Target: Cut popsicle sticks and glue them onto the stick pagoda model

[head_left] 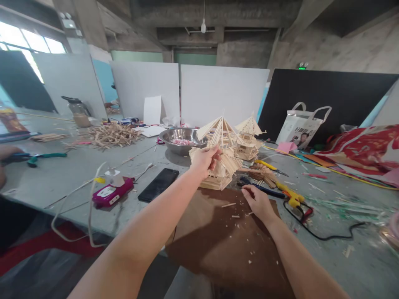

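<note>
In the head view, a model pavilion (222, 174) built of thin wooden sticks stands at the far edge of a brown board (215, 232). My left hand (206, 161) reaches out and has its fingers closed on the model between its upper and lower roofs. Part of the model is hidden behind that hand. My right hand (258, 202) rests low over the board's right side with its fingers curled together. What they pinch, if anything, is too small to make out. Dark-handled pliers (264, 190) lie just beyond the right fingers.
A second stick pavilion (249, 139) and a metal bowl (182, 140) stand behind. To the right lie a yellow glue gun (293, 196) with a black cord and a yellow-handled tool (269, 165). A phone (158, 185), a magenta power strip (114, 192) and a stick pile (112, 135) are left.
</note>
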Motion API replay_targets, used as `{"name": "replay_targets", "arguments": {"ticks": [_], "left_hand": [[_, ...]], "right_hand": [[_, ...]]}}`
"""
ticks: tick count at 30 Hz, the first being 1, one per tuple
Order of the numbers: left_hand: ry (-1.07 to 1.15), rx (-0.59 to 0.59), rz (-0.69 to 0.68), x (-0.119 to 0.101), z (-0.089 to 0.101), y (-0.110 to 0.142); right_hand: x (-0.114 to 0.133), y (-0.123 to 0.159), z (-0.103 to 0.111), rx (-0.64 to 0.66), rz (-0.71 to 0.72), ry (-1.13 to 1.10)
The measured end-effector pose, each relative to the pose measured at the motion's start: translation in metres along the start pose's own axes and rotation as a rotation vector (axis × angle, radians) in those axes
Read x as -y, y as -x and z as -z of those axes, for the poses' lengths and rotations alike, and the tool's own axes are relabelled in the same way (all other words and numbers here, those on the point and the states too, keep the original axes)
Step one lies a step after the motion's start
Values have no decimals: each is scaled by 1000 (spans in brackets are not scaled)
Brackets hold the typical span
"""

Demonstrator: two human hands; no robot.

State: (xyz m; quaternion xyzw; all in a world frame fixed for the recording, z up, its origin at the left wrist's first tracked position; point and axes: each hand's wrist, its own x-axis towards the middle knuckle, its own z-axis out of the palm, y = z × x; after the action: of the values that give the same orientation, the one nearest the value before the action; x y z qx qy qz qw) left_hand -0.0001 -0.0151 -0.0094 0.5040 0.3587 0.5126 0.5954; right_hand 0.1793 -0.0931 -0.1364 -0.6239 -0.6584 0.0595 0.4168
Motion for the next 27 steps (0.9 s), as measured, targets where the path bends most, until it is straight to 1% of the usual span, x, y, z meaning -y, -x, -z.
{"name": "replay_targets", "arguments": {"ticks": [5,9,14,18,22,27], "left_hand": [[116,17,112,-4,0,-8],[159,38,162,-9,-2,-9],[240,15,225,-12,-7,-9],[304,-28,233,-8,-10,-8],[323,-68,230,-7,-13,-8],[313,-54,254,-11,-12,-10]], "right_hand": [[0,0,-1,30,8,40],[0,0,-1,32,10,52],[-1,0,-1,39,10,44],[0,0,0,44,13,44],[2,0,1,42,22,55],[1,1,2,44,27,65]]}}
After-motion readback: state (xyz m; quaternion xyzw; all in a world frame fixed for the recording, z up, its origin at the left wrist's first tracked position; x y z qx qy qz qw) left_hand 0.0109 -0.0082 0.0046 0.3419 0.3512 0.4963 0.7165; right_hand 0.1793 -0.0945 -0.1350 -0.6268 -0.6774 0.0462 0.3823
